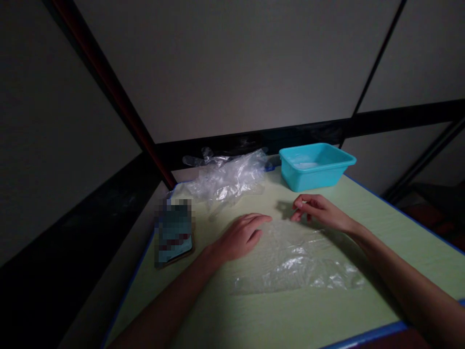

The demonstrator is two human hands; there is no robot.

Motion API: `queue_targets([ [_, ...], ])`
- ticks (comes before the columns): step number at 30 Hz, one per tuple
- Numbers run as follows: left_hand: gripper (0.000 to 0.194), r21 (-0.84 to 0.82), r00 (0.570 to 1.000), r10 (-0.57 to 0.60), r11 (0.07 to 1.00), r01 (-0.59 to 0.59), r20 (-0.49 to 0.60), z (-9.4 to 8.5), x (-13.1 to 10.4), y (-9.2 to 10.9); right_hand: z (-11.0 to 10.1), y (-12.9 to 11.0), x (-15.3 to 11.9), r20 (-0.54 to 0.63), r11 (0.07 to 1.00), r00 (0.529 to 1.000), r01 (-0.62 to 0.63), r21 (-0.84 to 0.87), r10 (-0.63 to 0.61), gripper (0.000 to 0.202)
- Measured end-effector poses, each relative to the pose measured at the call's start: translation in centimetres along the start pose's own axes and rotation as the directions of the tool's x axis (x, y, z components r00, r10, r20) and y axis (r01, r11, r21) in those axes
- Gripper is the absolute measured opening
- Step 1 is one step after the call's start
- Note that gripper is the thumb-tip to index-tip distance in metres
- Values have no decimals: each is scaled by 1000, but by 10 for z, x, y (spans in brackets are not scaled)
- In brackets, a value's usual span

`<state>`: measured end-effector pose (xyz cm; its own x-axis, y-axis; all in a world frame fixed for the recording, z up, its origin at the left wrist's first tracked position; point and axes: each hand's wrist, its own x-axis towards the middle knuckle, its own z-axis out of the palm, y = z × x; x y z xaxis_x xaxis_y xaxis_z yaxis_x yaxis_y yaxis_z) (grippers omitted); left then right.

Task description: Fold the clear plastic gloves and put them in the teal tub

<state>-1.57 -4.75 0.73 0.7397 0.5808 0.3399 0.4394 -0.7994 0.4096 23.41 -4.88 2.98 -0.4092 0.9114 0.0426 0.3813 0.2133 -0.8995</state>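
A thin, clear, crinkled plastic piece (294,266) lies spread flat on the pale green table (225,320) before me; its exact kind is hard to tell. At its upper left edge rests my left hand (241,236), palm down with fingers stretched out. My right hand (314,211) is over the far edge of the plastic, its fingers curled and the thumb tip against the index finger. Whatever may be between those fingertips is too small to make out. Farther back sits a loose heap of clear plastic gloves (232,177), some with finger shapes showing.
A turquoise plastic tub (312,177) stands at the back right, with something whitish inside. On the left edge of the table lies a phone-like object (175,235), blurred out by pixels. Grey wall panels (232,68) with dark trim rise behind the table.
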Motion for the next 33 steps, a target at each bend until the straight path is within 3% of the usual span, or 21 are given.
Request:
queue_targets([
  [2,34,-25,999,45,999,-46,-31,-2,0,3,-4,0,-1,-34,979,994,94,-181,-102,36],
  [5,29,-33,995,100,994,-101,-21,-2,0,8,-7,3,-2,78,888,977,212,-408,-197,41],
  [8,25,-19,993,119,993,-119,16,-1,0,11,-8,7,-2,171,817,953,301,-492,-249,39],
  [11,23,0,993,120,993,-120,21,0,0,12,-7,7,-3,176,767,944,329,-551,-279,36],
  [20,19,22,988,153,988,-153,-9,-2,0,19,1,-1,-3,222,669,928,370,-645,-299,36],
  [33,17,-75,971,240,969,-237,23,-7,-3,34,8,1,-5,272,678,928,371,-635,-254,41],
])
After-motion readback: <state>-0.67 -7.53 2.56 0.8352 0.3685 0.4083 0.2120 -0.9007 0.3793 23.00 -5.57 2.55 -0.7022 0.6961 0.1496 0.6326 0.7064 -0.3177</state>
